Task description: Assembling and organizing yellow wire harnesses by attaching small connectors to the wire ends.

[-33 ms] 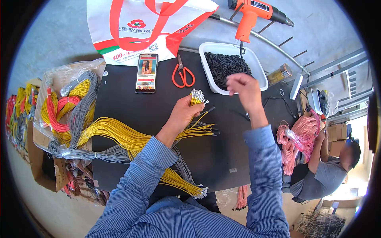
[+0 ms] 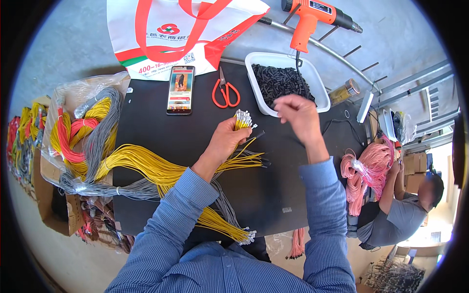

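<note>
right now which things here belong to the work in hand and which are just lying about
Seemingly part of the work: yellow wires in the left hand; black tubes in the white tub near the right hand.
Apparently just lying about: phone; red-handled scissors; white bag.

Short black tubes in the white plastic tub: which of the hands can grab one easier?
Probably right: the right hand is nearer the white plastic tub, while the left hand grips thin, silver-tipped yellow wires.

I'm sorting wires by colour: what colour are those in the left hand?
The wires in the left hand are yellow; the head view shows this best.
</note>
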{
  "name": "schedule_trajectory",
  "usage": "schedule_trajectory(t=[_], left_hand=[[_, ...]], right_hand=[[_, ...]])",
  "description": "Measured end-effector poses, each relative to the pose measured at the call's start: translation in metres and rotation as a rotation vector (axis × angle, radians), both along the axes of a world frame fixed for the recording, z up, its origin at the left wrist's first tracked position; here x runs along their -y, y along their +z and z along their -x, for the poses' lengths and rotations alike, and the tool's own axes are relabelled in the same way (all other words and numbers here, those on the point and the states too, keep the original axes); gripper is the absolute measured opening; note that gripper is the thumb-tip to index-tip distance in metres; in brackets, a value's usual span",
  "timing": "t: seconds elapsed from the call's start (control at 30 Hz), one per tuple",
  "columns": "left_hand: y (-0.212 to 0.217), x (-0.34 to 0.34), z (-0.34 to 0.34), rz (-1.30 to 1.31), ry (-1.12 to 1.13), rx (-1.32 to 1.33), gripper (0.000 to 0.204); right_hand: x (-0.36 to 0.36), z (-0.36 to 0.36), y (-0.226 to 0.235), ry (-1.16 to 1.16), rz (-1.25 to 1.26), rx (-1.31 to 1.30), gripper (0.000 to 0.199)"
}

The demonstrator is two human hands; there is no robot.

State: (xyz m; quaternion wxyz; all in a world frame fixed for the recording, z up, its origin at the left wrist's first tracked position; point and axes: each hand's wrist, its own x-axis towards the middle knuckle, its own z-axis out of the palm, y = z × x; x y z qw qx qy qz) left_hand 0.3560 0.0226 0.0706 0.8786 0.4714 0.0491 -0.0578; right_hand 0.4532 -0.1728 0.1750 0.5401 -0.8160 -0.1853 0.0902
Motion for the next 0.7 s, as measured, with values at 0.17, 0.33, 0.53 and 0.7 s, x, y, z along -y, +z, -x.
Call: schedule_trajectory(t=[0.17, 0.33, 0.53, 0.7], left_hand=[[0.0, 0.001, 0.001, -0.011, 0.022, -0.008, 0.008], [0.0, 0.001, 0.001, 0.003, 0.025, 0.001, 0.008], [0.001, 0.001, 0.001, -0.005, 0.021, 0.0, 0.009], [0.0, 0.001, 0.001, 0.007, 0.027, 0.009, 0.009]], right_hand=[[-0.012, 0.035, -0.009, 0.091, 0.192, 0.245, 0.011], [-0.02, 0.041, -0.007, 0.09, 0.244, 0.285, 0.009], [-0.021, 0.04, -0.002, 0.11, 0.275, 0.243, 0.007], [-0.02, 0.04, 0.0, 0.11, 0.274, 0.209, 0.006]])
